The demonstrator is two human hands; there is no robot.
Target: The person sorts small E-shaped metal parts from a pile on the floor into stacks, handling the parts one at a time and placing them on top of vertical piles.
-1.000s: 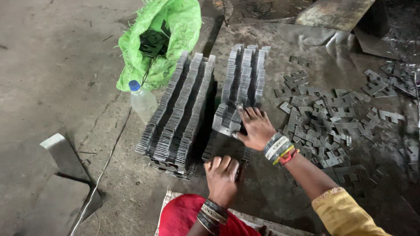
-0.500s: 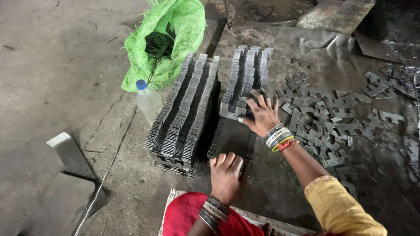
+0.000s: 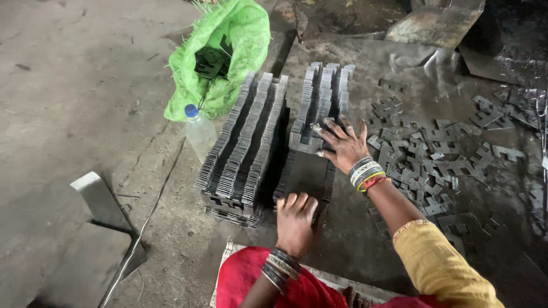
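Where the concrete floor runs bare at the far left, a loose grey metal piece lies flat, and beyond it a green sack gapes open with a clear plastic bottle leaning against it. Next comes a tall row of stacked metal plates, standing on edge. Just beside it sits the lower stack between both hands: the left hand rests curled on its near end, holding nothing, while the right hand presses flat, fingers spread wide, on the upright plates at its far end. Scattered stamped pieces litter the dark sheet to the right.
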